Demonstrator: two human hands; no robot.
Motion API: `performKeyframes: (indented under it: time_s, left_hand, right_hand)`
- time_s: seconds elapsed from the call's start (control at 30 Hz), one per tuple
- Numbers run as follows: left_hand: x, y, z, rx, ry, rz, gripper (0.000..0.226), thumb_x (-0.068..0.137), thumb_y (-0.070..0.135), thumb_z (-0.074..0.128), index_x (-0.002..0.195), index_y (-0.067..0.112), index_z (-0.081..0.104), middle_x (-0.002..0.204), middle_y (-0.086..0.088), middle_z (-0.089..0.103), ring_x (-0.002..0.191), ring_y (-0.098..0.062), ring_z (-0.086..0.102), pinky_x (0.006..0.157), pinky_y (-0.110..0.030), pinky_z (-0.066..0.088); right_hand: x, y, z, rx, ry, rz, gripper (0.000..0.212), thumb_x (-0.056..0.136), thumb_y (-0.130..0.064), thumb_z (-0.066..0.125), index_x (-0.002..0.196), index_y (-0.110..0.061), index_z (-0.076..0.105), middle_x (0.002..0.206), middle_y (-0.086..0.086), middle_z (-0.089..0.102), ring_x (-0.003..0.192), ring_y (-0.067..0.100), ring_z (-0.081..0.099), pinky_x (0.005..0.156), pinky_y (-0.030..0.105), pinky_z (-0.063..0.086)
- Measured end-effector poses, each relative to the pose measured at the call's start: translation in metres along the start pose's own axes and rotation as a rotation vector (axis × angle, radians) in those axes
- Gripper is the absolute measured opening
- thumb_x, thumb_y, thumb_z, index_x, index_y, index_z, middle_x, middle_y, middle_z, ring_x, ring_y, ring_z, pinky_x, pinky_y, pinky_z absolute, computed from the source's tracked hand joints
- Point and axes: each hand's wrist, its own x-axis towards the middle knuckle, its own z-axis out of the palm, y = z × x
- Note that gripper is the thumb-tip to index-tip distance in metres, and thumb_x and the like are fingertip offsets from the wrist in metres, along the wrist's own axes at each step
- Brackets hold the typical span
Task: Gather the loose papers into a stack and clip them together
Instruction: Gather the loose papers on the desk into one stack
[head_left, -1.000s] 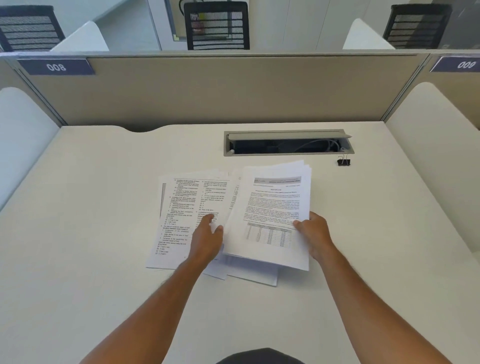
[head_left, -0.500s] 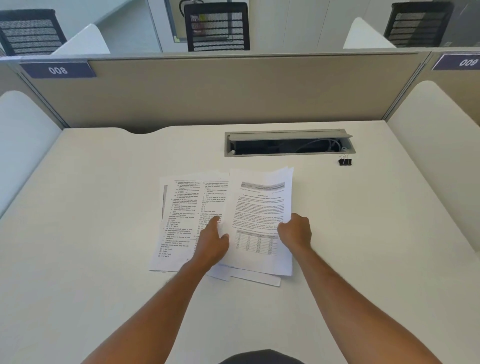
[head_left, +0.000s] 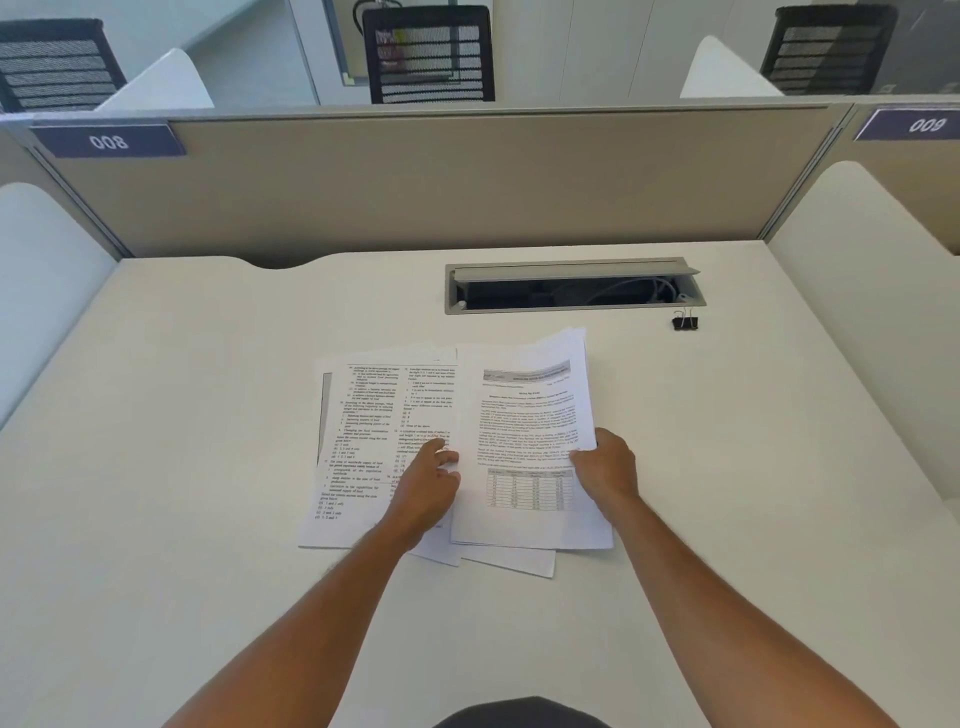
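White papers (head_left: 363, 441) overlap mid-desk; the left hand (head_left: 428, 488) presses them with fingers spread, the right hand (head_left: 605, 467) pinches the top sheet (head_left: 524, 415).

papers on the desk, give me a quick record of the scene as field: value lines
papers: several printed sheets, fanned and overlapping, not squared
top sheet: page with a table, lying to the right on the pile
left hand: fingers pressing on the sheets
right hand: gripping the top sheet's right edge
binder clip: black, unused, on the desk beyond the papers, beside the cable slot
stage: gathering, not clipped
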Motion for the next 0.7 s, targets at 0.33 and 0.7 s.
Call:
performKeyframes:
  time_s: [0.33,0.7]
  left_hand:
    - [0.009,-0.008,-0.031,0.256,0.437,-0.03,0.057,0.087,0.015,0.058,0.143,0.018,0.048,0.142,-0.013,0.053,0.127,-0.034,0.05,0.104,-0.049,0.045]
    - [0.018,-0.029,-0.069,0.565,0.447,-0.289,0.082,0.077,0.047,0.077,0.139,0.01,0.037,0.137,-0.017,0.043,0.131,-0.037,0.036,0.102,-0.054,0.037]
  right_hand:
    - [0.02,-0.008,-0.044,0.272,0.15,0.03,0.015,0.081,-0.006,0.059,0.083,-0.016,0.07,0.093,0.0,0.075,0.089,0.03,0.07,0.081,0.04,0.058]
    - [-0.009,-0.017,0.017,0.484,-0.074,0.065,0.025,0.084,0.002,0.062,0.084,-0.02,0.073,0.099,0.003,0.077,0.092,0.027,0.073,0.088,0.042,0.059]
